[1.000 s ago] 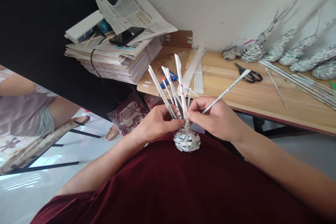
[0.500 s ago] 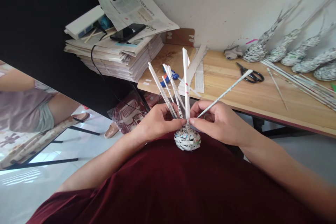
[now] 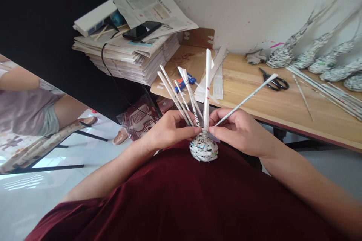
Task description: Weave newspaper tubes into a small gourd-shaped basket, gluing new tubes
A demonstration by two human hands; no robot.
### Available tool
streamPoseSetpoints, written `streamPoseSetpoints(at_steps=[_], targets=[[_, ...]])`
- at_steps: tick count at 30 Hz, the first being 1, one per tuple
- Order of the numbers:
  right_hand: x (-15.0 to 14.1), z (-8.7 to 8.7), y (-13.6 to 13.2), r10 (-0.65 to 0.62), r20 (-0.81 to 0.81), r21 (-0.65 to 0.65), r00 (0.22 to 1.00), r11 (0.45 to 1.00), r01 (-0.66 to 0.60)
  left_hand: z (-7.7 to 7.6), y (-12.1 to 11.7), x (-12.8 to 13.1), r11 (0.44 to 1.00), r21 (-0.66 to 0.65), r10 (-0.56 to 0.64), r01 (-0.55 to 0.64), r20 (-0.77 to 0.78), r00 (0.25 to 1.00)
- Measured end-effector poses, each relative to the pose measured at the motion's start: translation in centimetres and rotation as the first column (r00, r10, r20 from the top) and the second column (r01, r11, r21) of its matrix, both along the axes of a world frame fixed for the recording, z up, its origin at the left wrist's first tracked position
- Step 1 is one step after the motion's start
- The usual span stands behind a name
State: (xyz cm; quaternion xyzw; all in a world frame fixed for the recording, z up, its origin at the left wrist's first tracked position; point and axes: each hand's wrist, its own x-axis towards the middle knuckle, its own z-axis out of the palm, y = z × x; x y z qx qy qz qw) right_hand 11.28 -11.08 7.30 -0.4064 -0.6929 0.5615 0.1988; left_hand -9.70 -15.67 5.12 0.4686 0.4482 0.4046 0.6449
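A small round vase woven from newspaper strips (image 3: 204,150) rests against the dark red shirt. Several rolled paper tubes (image 3: 207,90) stand up and fan out from its narrow neck. My left hand (image 3: 177,128) is closed round the left side of the neck, thumb in front, with tubes rising behind its fingers. At the right of the neck my right hand (image 3: 237,130) pinches the base of a thin paper tube (image 3: 246,99) that slants up to the right. The fingertips of both hands nearly meet at the neck; their exact grip there is partly hidden.
On the wooden table (image 3: 240,79) are black scissors (image 3: 274,81), a blue glue gun (image 3: 186,81), loose paper tubes (image 3: 325,92) and several woven newspaper vases (image 3: 281,55). A newspaper stack (image 3: 127,58) carries a phone (image 3: 142,31). Another person (image 3: 31,101) sits at the left.
The view has shifted slightly, so the surroundings sit a little differently. One more tube shows apart at the left of the fan. Both hands stay at the vase's neck.
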Motion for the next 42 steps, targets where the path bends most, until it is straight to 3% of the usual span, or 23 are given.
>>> streamPoseSetpoints(at_steps=[8, 16, 27, 36, 42], targets=[[0.1, -0.5, 0.0, -0.014, 0.027, -0.009, 1.000, 1.000, 0.014, -0.5, 0.2, -0.3, 1.000, 0.020, -0.022, 0.022, 0.034, 0.999], [-0.2, 0.2, -0.1, -0.003, 0.013, -0.036, 1.000, 0.999, 0.003, -0.3, 0.4, -0.4, 0.999, 0.041, -0.027, 0.027, 0.019, 0.999], [-0.2, 0.1, 0.0, 0.025, -0.015, -0.082, 1.000, 0.996, -0.026, -1.2, 0.4, -0.5, 1.000, 0.004, -0.006, 0.006, 0.121, 0.993], [0.1, -0.6, 0.0, 0.007, -0.008, -0.037, 1.000, 0.999, -0.007, -1.2, 0.4, -0.2, 1.000, 0.009, 0.014, -0.015, 0.113, 0.994], [0.1, -1.3, 0.1, 0.016, 0.013, 0.018, 1.000, 1.000, -0.016, -1.2, 0.3, -0.1, 0.999, 0.000, -0.033, 0.033, 0.106, 0.994]])
